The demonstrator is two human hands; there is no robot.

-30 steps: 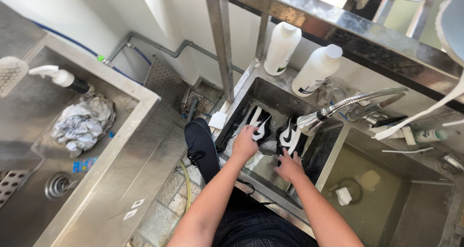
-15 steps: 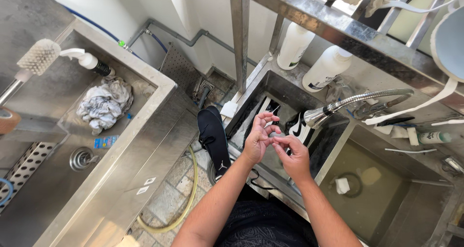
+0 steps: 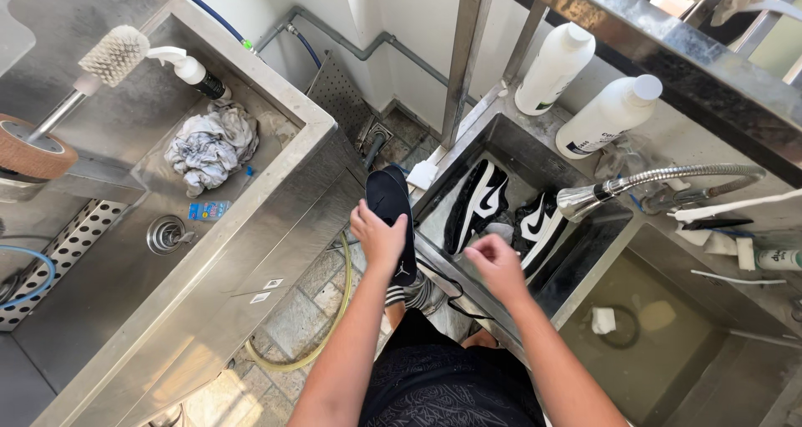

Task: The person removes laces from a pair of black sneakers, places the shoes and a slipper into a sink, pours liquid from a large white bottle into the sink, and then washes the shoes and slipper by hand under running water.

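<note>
I see my left hand (image 3: 378,236) near the middle of the frame, fingers clamped on a black insole (image 3: 393,214) that stands roughly on end, held over the gap between the two steel sinks. My right hand (image 3: 499,266) hovers just right of it at the near rim of the small sink (image 3: 468,143), fingers loosely curled and holding nothing that I can make out.

In that sink lie two black-and-white sneakers (image 3: 480,201), side by side (the right one sits under the head of a flexible metal sprayer (image 3: 585,197)). Two white plastic bottles (image 3: 614,114) stand on the ledge behind, in the upper right of the frame.

At the left of the frame is the large sink (image 3: 284,109), with a crumpled grey rag (image 3: 209,147) in it, a small blue packet (image 3: 207,210) just below the rag, and a round drain (image 3: 165,234). A white brush (image 3: 113,55) sits in the upper left corner. A yellowish hose (image 3: 330,327) curls on the tiled floor between the sinks.
</note>
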